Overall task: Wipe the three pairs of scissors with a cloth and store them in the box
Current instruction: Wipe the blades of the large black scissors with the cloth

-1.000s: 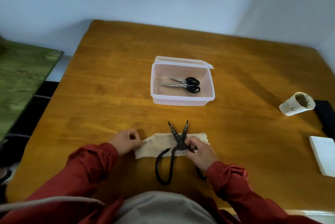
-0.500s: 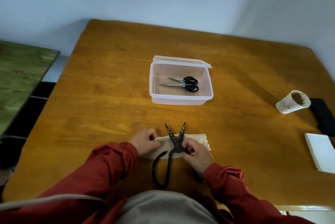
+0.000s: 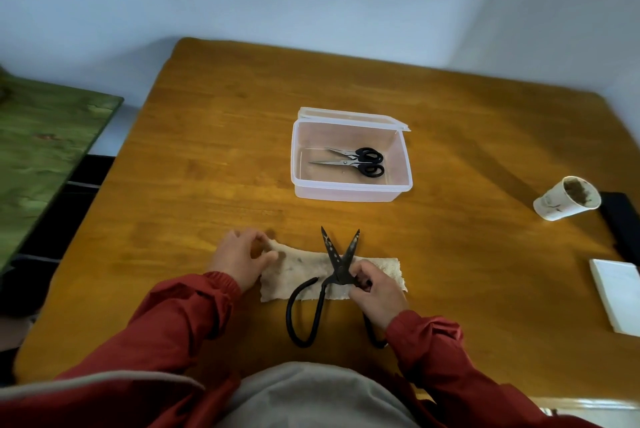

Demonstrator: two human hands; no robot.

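Observation:
Large black scissors [image 3: 330, 256] lie with blades spread over a beige stained cloth [image 3: 304, 271] near the table's front edge. My right hand [image 3: 375, 292] grips them just below the pivot, hiding part of the right handle loop. My left hand [image 3: 240, 259] pinches the cloth's left end, which is lifted slightly. Further back, a clear plastic box [image 3: 349, 190] with its lid hinged open behind holds two small black-handled scissors [image 3: 360, 162], lying side by side with blades pointing left.
A tipped paper cup [image 3: 564, 200] lies at the right, beside a black object [image 3: 620, 219]. A white block [image 3: 618, 296] sits by the right edge. A green surface [image 3: 41, 143] stands left of the wooden table [image 3: 207, 157].
My left hand slid right along the cloth toward the scissors, then pulled back left with the cloth's end. My right hand stayed on the large scissors.

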